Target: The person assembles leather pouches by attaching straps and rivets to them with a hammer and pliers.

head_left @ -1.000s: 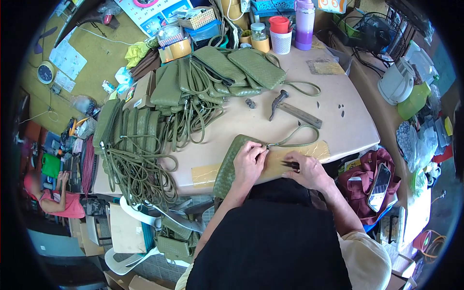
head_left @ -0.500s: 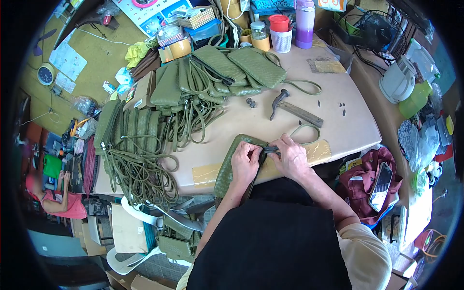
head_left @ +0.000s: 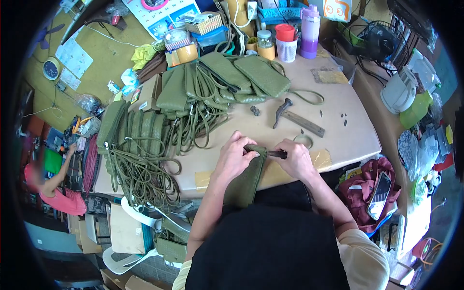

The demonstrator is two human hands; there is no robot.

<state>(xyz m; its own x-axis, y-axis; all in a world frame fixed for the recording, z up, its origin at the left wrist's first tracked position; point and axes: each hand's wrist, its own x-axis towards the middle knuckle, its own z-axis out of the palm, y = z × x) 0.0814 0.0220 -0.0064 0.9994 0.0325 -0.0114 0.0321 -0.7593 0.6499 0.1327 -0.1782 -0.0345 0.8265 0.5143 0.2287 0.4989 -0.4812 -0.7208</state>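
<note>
My left hand point(head_left: 234, 160) pinches the top end of an olive-green woven pouch point(head_left: 244, 184), which hangs down over the table's front edge toward my lap. At the pouch's upper right corner my right hand point(head_left: 294, 158) is closed around a dark tool point(head_left: 277, 154), its tip against the corner. A thin green strap loop point(head_left: 303, 140) lies just beyond my right hand. Farther back on the table are a hammer point(head_left: 282, 110) and a flat wooden bar point(head_left: 304, 123). My fingers partly hide the tool and the pouch's edge.
Stacked green pouches point(head_left: 174, 89) and tangled straps point(head_left: 145, 179) cover the table's left side. A purple bottle point(head_left: 309, 34) and red-lidded cup point(head_left: 286, 44) stand at the back. A maroon bag point(head_left: 357, 198) with a phone is at right. Another person point(head_left: 63, 193) is far left.
The pouch has turned and swung lower, and my left hand has moved up and left. My right hand has shifted slightly right with the tool. The other person's arm has risen.
</note>
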